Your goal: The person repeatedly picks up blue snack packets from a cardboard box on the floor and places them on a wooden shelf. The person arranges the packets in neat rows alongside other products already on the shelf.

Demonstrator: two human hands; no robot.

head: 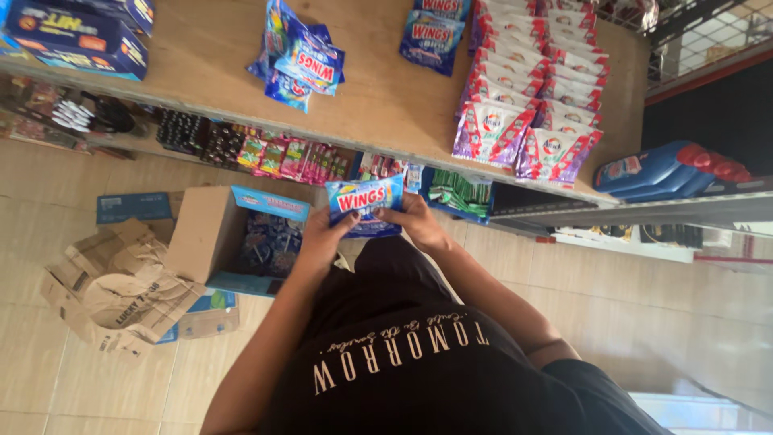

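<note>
Item: blue sachet pack (364,203); gripped by my left hand (320,238) and right hand (416,223) at opposite ends; open carton (211,234) just beside.

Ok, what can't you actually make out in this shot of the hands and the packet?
Head view only:
- Blue packet: lower edge covered by left hand and right hand.
- Open cardboard box: contents dark, too blurred to identify.
- Lower shelf goods: shadowed under the wooden shelf, too small.
</note>
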